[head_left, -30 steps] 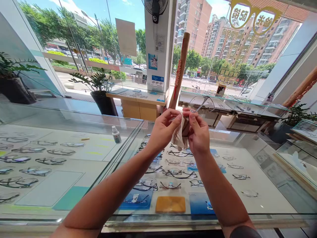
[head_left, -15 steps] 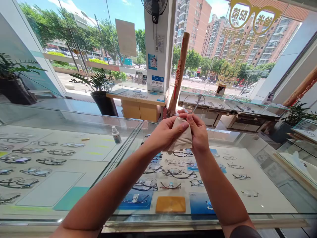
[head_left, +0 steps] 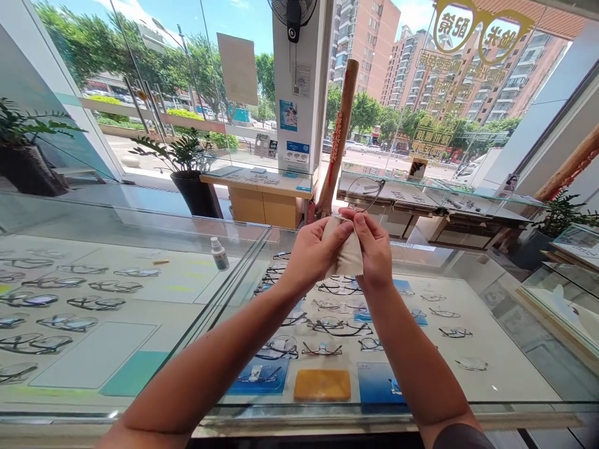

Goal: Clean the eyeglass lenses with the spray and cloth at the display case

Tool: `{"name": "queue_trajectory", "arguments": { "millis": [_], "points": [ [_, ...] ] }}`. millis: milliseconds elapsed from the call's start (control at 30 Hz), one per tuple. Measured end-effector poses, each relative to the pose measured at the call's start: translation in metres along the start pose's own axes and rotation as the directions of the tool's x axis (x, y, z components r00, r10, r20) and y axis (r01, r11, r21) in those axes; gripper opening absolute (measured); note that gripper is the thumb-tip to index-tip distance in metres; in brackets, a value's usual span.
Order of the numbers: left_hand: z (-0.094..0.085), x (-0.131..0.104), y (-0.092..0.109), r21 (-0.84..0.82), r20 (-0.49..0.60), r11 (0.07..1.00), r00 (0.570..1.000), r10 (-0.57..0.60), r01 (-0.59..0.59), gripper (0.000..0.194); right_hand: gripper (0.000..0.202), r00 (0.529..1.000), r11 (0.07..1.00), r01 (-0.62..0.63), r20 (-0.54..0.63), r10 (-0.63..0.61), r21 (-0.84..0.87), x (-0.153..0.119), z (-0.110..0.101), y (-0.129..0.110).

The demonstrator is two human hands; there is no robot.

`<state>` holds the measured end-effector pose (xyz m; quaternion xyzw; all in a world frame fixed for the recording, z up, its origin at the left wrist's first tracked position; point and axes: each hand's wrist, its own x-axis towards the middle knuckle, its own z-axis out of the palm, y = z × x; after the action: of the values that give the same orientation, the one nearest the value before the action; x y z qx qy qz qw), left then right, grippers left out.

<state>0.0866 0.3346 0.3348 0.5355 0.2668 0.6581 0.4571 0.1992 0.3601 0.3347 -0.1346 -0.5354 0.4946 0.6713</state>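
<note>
Both hands meet above the glass display counter, around a pale cloth and a pair of eyeglasses. My left hand (head_left: 314, 248) is closed on the beige cleaning cloth (head_left: 345, 254), its thumb pressing the cloth from above. My right hand (head_left: 372, 246) pinches the eyeglasses (head_left: 375, 198) close to the cloth. A thin temple and part of the frame stick up past the fingers. The lenses are mostly hidden by cloth and fingers. The cloth's lower edge hangs between the two wrists.
Rows of spectacles (head_left: 322, 349) lie under the counter glass (head_left: 472, 405), beside an orange-brown case (head_left: 322, 385). A small white bottle (head_left: 219, 254) stands on the counter to the left. Beyond are a potted plant (head_left: 191, 187), a wooden post (head_left: 342, 131) and a low cabinet (head_left: 262, 206).
The eyeglasses have turned a little in my hands, so their upright temple points differently. My left hand and the cloth have shifted slightly. The bottle and counter stay the same.
</note>
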Motion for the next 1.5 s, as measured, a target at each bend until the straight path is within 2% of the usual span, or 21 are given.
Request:
{"name": "queue_trajectory", "arguments": {
  "millis": [100, 167, 267, 333, 400, 433, 533, 633, 767, 900, 967, 1033, 1100, 1200, 1367, 1500],
  "points": [
    [0.000, 0.002, -0.001, 0.055, -0.068, 0.997, 0.996, 0.063, -0.059, 0.048, 0.025, 1.000, 1.000, -0.004, 0.026, 0.004, 0.011, -0.001, 0.001, 0.003],
    [-0.005, 0.005, -0.001, 0.081, -0.037, 0.992, 0.994, 0.098, -0.095, 0.048, 0.025, 1.000, 1.000, -0.018, 0.020, 0.018, 0.025, 0.000, -0.001, 0.005],
    [-0.016, 0.011, 0.004, 0.096, 0.137, 0.993, 0.989, 0.060, -0.074, 0.047, 0.023, 1.000, 0.999, -0.018, -0.017, 0.019, 0.044, 0.005, -0.005, 0.006],
    [-0.022, 0.013, 0.008, 0.118, 0.280, 0.993, 0.960, -0.015, -0.019, 0.045, 0.020, 0.999, 0.998, -0.013, -0.032, 0.015, 0.062, 0.008, -0.009, 0.005],
    [-0.025, 0.015, 0.009, 0.119, 0.341, 0.993, 0.939, -0.049, 0.009, 0.043, 0.018, 0.999, 0.996, -0.028, -0.030, 0.030, 0.082, 0.009, -0.010, 0.004],
    [-0.025, 0.016, 0.008, 0.106, 0.330, 0.994, 0.943, -0.039, 0.004, 0.044, 0.019, 0.999, 0.995, -0.042, -0.026, 0.045, 0.093, 0.009, -0.009, 0.004],
    [-0.021, 0.018, -0.003, 0.048, 0.205, 0.997, 0.978, 0.044, -0.055, 0.046, 0.021, 0.997, 0.991, -0.077, -0.012, 0.078, 0.112, 0.006, -0.005, 0.007],
    [-0.018, 0.020, -0.013, 0.036, 0.125, 0.991, 0.985, 0.121, -0.126, 0.045, 0.022, 0.998, 0.991, -0.068, 0.007, 0.068, 0.114, 0.003, 0.000, 0.008],
    [-0.019, 0.020, -0.009, 0.055, 0.160, 0.988, 0.978, 0.136, -0.146, 0.044, 0.017, 1.000, 0.998, 0.000, 0.009, 0.000, 0.064, 0.003, -0.002, 0.005],
    [-0.023, 0.017, 0.005, 0.081, 0.309, 0.994, 0.950, 0.047, -0.076, 0.042, 0.016, 1.000, 1.000, 0.024, -0.011, -0.024, 0.005, 0.009, -0.011, 0.001],
    [-0.023, 0.015, 0.008, 0.093, 0.333, 0.995, 0.943, 0.003, -0.036, 0.041, 0.018, 0.999, 1.000, 0.022, -0.023, -0.022, 0.002, 0.011, -0.013, 0.002],
    [-0.022, 0.015, 0.006, 0.092, 0.281, 0.995, 0.960, 0.005, -0.032, 0.043, 0.020, 1.000, 1.000, 0.009, -0.018, -0.008, 0.021, 0.011, -0.012, 0.006],
    [-0.020, 0.016, -0.001, 0.086, 0.188, 0.993, 0.980, 0.057, -0.075, 0.043, 0.023, 1.000, 0.999, -0.011, -0.003, 0.011, 0.051, 0.009, -0.008, 0.010],
    [-0.016, 0.017, -0.009, 0.111, 0.096, 0.984, 0.987, 0.128, -0.138, 0.045, 0.027, 0.999, 0.996, -0.044, 0.013, 0.043, 0.079, 0.006, -0.003, 0.013],
    [-0.011, 0.016, -0.010, 0.182, 0.060, 0.967, 0.984, 0.170, -0.178, 0.059, 0.028, 1.000, 0.999, -0.010, 0.000, 0.010, 0.032, 0.005, -0.004, 0.004],
    [-0.017, 0.018, -0.006, 0.176, 0.095, 0.977, 0.990, 0.104, -0.120, 0.061, 0.021, 0.997, 0.998, 0.059, -0.054, -0.058, 0.020, 0.009, -0.014, -0.009]
  ]
}}
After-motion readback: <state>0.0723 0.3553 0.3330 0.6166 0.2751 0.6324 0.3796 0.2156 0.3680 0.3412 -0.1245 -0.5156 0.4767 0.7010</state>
